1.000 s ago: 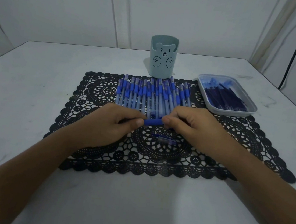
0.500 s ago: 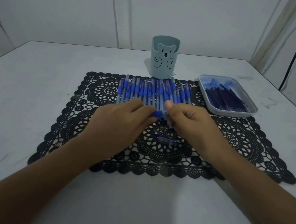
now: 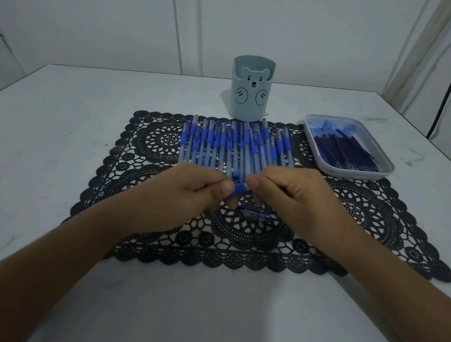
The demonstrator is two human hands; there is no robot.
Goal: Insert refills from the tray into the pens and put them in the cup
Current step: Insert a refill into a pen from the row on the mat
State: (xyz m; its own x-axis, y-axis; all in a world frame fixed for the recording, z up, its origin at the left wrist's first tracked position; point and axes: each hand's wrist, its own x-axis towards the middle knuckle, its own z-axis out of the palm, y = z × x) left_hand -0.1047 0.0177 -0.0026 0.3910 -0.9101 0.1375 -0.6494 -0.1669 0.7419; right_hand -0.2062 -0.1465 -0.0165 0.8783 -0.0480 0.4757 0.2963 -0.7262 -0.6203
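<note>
**Blue plastic pen (image 3: 240, 190) pinched between my two hands**

I hold the pen crosswise just above the black lace-patterned placemat (image 3: 152, 141). My left hand (image 3: 197, 193) grips one end with thumb and curled fingers. My right hand (image 3: 291, 197) pinches the other end the same way. Only a short solid-blue section of the pen shows between my thumbs; my fingers hide the rest.

Just beyond my knuckles a row of pens (image 3: 235, 146) lies side by side on the mat, each with a pale translucent barrel and a blue grip sleeve, pointing toward the cup. The light blue cup with a bear face (image 3: 251, 88) stands upright on the white table (image 3: 56, 125), just past the mat's far edge. To my right, at the mat's far corner, sits a pale rectangular tray (image 3: 386, 167) heaped with dark blue refills (image 3: 346, 153). A small blue-and-clear pen part (image 3: 256, 215) lies on the mat just beneath my hands.
</note>
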